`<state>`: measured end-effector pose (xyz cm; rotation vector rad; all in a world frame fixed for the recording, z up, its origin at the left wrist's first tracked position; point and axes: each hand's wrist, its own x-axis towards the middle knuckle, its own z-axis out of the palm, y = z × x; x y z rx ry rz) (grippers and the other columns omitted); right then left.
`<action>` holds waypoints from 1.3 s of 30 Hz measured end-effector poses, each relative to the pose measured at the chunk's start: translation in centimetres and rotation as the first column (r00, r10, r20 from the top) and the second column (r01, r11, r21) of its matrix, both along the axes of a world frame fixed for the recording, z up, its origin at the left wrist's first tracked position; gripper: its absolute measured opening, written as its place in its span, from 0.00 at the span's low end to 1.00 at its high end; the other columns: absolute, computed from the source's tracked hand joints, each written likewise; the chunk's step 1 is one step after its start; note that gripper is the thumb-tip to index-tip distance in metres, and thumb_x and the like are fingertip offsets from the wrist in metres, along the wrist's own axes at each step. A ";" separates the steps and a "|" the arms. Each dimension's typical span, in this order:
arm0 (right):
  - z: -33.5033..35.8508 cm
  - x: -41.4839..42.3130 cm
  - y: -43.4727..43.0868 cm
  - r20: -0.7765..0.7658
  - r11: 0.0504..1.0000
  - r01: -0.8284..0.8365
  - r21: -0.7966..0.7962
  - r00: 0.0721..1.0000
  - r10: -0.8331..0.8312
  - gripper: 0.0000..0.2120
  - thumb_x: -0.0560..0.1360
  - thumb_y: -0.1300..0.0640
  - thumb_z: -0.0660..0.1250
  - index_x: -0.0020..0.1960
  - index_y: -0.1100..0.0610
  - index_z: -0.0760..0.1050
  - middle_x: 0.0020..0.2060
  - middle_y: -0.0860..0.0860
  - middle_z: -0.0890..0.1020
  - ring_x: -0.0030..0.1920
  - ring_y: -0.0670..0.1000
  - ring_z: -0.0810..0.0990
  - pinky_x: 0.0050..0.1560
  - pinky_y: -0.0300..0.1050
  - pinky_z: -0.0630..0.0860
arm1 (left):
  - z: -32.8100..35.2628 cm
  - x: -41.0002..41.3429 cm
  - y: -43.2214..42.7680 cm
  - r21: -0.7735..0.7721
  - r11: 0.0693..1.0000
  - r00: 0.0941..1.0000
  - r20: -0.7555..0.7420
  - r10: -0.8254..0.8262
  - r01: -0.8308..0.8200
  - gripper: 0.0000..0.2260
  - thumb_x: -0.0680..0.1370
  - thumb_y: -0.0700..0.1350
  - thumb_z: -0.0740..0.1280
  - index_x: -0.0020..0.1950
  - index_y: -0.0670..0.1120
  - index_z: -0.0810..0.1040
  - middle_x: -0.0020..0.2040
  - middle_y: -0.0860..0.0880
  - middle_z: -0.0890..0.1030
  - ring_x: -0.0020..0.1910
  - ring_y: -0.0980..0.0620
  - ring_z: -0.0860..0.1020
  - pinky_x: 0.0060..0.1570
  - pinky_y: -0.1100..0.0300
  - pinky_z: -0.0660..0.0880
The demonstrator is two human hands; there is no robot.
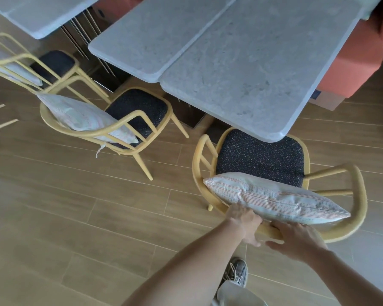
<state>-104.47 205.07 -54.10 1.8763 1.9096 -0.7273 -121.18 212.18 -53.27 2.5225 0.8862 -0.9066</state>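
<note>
Yellow armchair (360, 195) sits tucked under the corner of the grey stone table (241, 69), with a striped cushion (274, 200) propped against its backrest. I have my left hand (244, 221) clamped on the curved back rail, touching the cushion's lower edge. My right hand (296, 239) wraps the same rail just beside it (fingertips hidden under the cushion). A second armchair (137, 107) stands to the left.

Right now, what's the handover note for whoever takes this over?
Left hand: grips the back rail of the chair, beside the pillow.
Right hand: grips the same rail, further right.
Pillow stands against the backrest; the seat's far edge is tucked under the table.
Done: pillow is on the chair.
Left: probably squaring or pushing the chair in.
</note>
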 end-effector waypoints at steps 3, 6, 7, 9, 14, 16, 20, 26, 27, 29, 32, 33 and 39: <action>-0.8 -0.1 1.3 0.024 0.996 -0.056 -0.063 0.998 0.057 0.24 0.77 0.29 0.56 0.64 0.39 0.77 0.60 0.41 0.84 0.55 0.48 0.84 0.51 0.46 0.80 | -0.8 0.0 0.3 0.004 1.000 0.999 0.046 -0.001 0.001 0.23 0.82 0.63 0.67 0.61 0.45 0.81 0.54 0.44 0.85 0.52 0.42 0.83 0.47 0.49 0.75; -1.7 0.3 1.3 0.070 0.997 -0.063 -0.054 0.995 0.067 0.20 0.78 0.34 0.55 0.60 0.38 0.78 0.52 0.42 0.86 0.47 0.47 0.84 0.44 0.44 0.78 | -1.1 -0.1 0.8 0.012 1.000 0.995 0.101 -0.019 0.018 0.16 0.82 0.58 0.68 0.56 0.45 0.81 0.47 0.45 0.82 0.44 0.43 0.80 0.41 0.51 0.72; -1.8 0.3 1.2 0.086 0.997 -0.059 -0.054 0.994 0.064 0.18 0.77 0.35 0.56 0.60 0.38 0.78 0.51 0.42 0.86 0.45 0.46 0.84 0.42 0.43 0.77 | -1.2 -0.1 0.7 0.006 1.000 0.993 0.114 -0.010 0.010 0.14 0.82 0.57 0.69 0.54 0.46 0.81 0.44 0.46 0.79 0.42 0.43 0.78 0.41 0.51 0.72; -2.1 -0.5 0.8 0.105 0.998 -0.049 -0.046 0.993 0.054 0.17 0.77 0.37 0.56 0.59 0.38 0.78 0.50 0.42 0.86 0.45 0.47 0.84 0.40 0.42 0.75 | -1.3 -0.6 0.6 -0.002 1.000 0.993 0.121 -0.008 0.008 0.11 0.81 0.54 0.69 0.51 0.47 0.80 0.42 0.47 0.76 0.40 0.44 0.76 0.41 0.51 0.72; -2.7 -6.2 0.6 0.088 1.000 0.006 -0.010 0.996 -0.005 0.14 0.78 0.40 0.57 0.57 0.40 0.78 0.50 0.44 0.86 0.48 0.51 0.86 0.43 0.46 0.75 | -1.1 -5.7 1.5 0.040 0.997 0.989 0.125 -0.074 0.070 0.11 0.82 0.52 0.68 0.52 0.45 0.82 0.41 0.46 0.77 0.40 0.44 0.79 0.44 0.51 0.76; -2.9 -9.4 0.2 0.071 0.998 0.055 0.000 0.996 -0.055 0.14 0.78 0.40 0.56 0.56 0.40 0.78 0.49 0.45 0.86 0.48 0.52 0.86 0.41 0.46 0.73 | -1.0 -8.5 1.9 0.047 0.993 0.989 0.095 -0.111 0.107 0.11 0.82 0.52 0.68 0.55 0.45 0.83 0.45 0.45 0.82 0.43 0.44 0.81 0.47 0.51 0.78; -3.7 -15.1 0.8 0.076 0.988 0.149 0.042 0.985 -0.152 0.15 0.77 0.40 0.56 0.55 0.40 0.78 0.49 0.46 0.87 0.48 0.54 0.87 0.45 0.47 0.77 | -1.5 -13.6 3.9 0.068 0.977 0.974 0.096 -0.206 0.200 0.12 0.82 0.52 0.67 0.55 0.45 0.83 0.48 0.45 0.84 0.41 0.44 0.78 0.43 0.51 0.75; -3.4 -23.4 2.7 0.071 0.965 0.255 0.058 0.963 -0.258 0.16 0.77 0.40 0.58 0.58 0.42 0.79 0.50 0.47 0.87 0.49 0.55 0.86 0.48 0.48 0.78 | -1.6 -20.3 7.2 0.110 0.944 0.942 0.092 -0.322 0.312 0.10 0.82 0.50 0.67 0.55 0.46 0.83 0.49 0.45 0.85 0.44 0.44 0.82 0.42 0.51 0.72; -3.3 -24.6 2.9 0.068 0.963 0.264 0.053 0.961 -0.268 0.16 0.77 0.40 0.58 0.58 0.42 0.79 0.50 0.47 0.87 0.50 0.55 0.86 0.49 0.48 0.78 | -1.5 -21.2 7.5 0.102 0.942 0.938 0.107 -0.330 0.320 0.10 0.81 0.50 0.68 0.55 0.46 0.83 0.50 0.45 0.85 0.45 0.44 0.83 0.42 0.51 0.71; -3.5 -26.3 3.1 0.063 0.961 0.268 0.069 0.960 -0.272 0.16 0.77 0.40 0.58 0.58 0.42 0.79 0.49 0.46 0.87 0.49 0.54 0.86 0.48 0.47 0.78 | -2.0 -22.8 8.1 0.097 0.946 0.943 0.092 -0.319 0.310 0.10 0.81 0.50 0.68 0.55 0.45 0.83 0.49 0.45 0.85 0.45 0.44 0.83 0.42 0.51 0.72; -3.5 -27.1 3.4 0.075 0.968 0.244 0.063 0.966 -0.248 0.16 0.77 0.40 0.59 0.59 0.41 0.79 0.49 0.46 0.87 0.48 0.53 0.86 0.45 0.46 0.76 | -2.2 -24.2 8.2 0.072 0.957 0.950 0.121 -0.289 0.282 0.10 0.81 0.51 0.69 0.52 0.45 0.82 0.46 0.44 0.84 0.40 0.44 0.78 0.41 0.51 0.74; -3.4 -27.3 3.4 0.073 0.969 0.241 0.049 0.967 -0.244 0.16 0.77 0.40 0.59 0.59 0.41 0.79 0.49 0.46 0.87 0.48 0.52 0.86 0.45 0.47 0.76 | -2.5 -24.5 8.0 0.062 0.961 0.954 0.121 -0.275 0.269 0.10 0.81 0.51 0.69 0.51 0.45 0.82 0.46 0.44 0.84 0.39 0.44 0.77 0.40 0.51 0.73; -3.0 -27.2 3.7 0.074 0.972 0.226 0.068 0.970 -0.230 0.18 0.77 0.40 0.58 0.60 0.43 0.80 0.52 0.46 0.87 0.51 0.53 0.87 0.48 0.47 0.78 | -2.2 -24.5 8.1 0.072 0.961 0.953 0.127 -0.274 0.266 0.10 0.80 0.51 0.70 0.51 0.45 0.83 0.48 0.43 0.86 0.45 0.42 0.84 0.42 0.51 0.71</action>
